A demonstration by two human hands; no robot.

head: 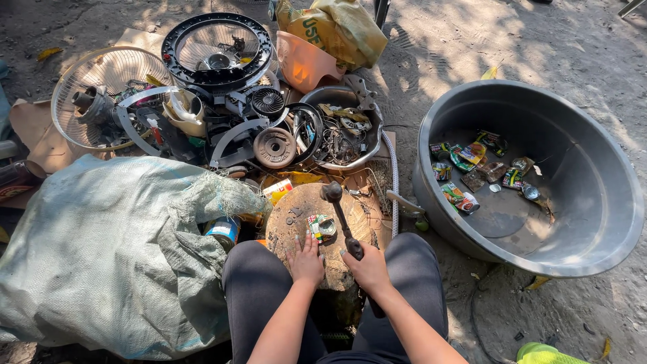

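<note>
- Hammer with a dark metal head and black handle [342,219]: gripped low on the handle by the right hand [367,266], fingers wrapped tight around it; the head [331,192] points toward 11 o'clock, over the far edge of the round wooden stump [296,202].
- Crushed green and silver can [321,227]: lying on top of the stump, just left of the hammer handle and just beyond the left fingertips, at about 1 o'clock from them.
- Left hand [306,259]: pressed flat on the near part of the stump, fingers spread slightly and holding nothing; whether they touch the can cannot be told.
- Big grey plastic basin [593,202]: on the dirt at 3 o'clock from the stump, with flattened coloured cans [472,168] on its bottom.
- Pale woven sack [101,256]: bulging at 9 o'clock, beside the person's knee.
- Heap of scrap fan parts and wire guards [216,87]: piled at 11 to 12 o'clock beyond the stump.
</note>
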